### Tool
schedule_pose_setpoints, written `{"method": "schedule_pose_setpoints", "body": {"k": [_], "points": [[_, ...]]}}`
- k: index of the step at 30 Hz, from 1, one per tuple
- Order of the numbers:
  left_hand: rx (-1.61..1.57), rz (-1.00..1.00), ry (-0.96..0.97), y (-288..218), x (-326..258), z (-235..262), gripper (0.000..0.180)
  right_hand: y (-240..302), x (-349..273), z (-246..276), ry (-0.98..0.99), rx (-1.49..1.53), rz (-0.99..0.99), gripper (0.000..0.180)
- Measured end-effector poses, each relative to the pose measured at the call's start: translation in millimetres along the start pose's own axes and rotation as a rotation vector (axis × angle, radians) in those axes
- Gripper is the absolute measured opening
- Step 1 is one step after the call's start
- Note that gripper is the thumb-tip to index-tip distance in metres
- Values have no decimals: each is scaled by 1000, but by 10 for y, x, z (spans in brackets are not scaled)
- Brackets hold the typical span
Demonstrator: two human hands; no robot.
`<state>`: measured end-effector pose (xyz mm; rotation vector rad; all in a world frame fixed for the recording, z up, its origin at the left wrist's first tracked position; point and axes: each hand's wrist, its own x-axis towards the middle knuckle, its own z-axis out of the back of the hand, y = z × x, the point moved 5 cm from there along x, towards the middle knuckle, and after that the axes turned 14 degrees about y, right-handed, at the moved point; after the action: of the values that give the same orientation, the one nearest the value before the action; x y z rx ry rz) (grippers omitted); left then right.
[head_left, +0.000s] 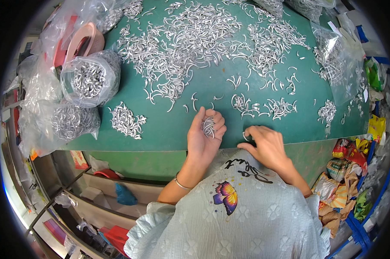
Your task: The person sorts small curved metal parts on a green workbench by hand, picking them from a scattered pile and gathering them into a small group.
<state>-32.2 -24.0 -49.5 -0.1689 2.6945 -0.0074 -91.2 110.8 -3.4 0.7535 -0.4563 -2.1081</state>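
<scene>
My left hand [205,134] is palm up at the near edge of the green table [212,82], cupped around a small bunch of curved silver metal hooks [209,126]. My right hand [266,144] rests beside it on the table edge, its fingertips pinching one silver hook [245,137]. A large loose heap of the same hooks [195,39] covers the far half of the table. Smaller clusters of hooks [264,107] lie just beyond my hands, and another cluster [126,121] sits to the left.
Clear plastic bags full of hooks [89,80] stand at the table's left, with more bags [339,56] at the right. A pink round object [85,41] lies at the far left. Shelves [100,190] run under the table; colourful wrappers [346,172] pile at the right.
</scene>
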Motion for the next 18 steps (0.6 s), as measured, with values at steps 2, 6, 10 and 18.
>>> {"method": "schedule_pose_setpoints", "body": {"k": [2, 6, 10, 18], "points": [[-55, 35, 95, 20, -16, 2, 25, -48, -10, -95, 8, 12, -70, 22], [-28, 95, 119, 81, -80, 10, 30, -301, -40, -23, -31, 524, 94, 14], [-17, 180, 179, 163, -106, 55, 36, -392, -9, 76, 57, 1779, 334, 14], [112, 315, 55, 311, -166, 76, 38, -265, 56, 222, -400, 217, -121, 14]]}}
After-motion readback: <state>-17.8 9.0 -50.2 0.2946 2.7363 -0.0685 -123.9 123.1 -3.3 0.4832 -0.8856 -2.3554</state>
